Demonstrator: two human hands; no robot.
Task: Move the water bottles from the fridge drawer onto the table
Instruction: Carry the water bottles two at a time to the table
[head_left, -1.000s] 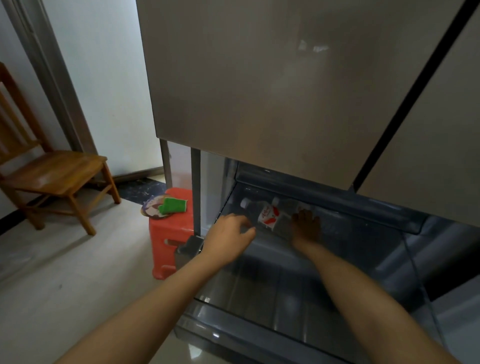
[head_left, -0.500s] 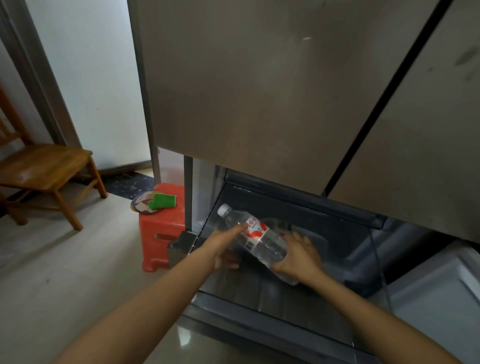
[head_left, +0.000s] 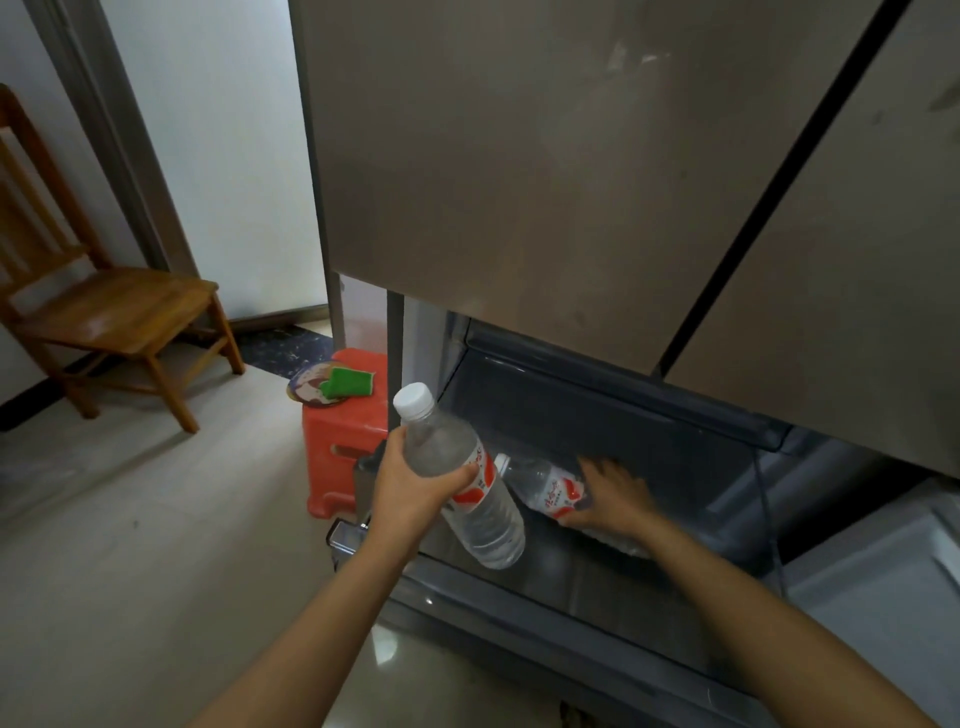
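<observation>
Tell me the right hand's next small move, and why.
Probably lift the second bottle clear of the fridge drawer. The right hand grips its labelled middle while it lies inside the drawer, and the left hand holds the first bottle up.

The left hand took over the first bottle alone and raised it toward frame centre, cap tilted to the upper left (half a second ago both hands shared it). The right hand let go and gripped a second bottle in the drawer.
</observation>
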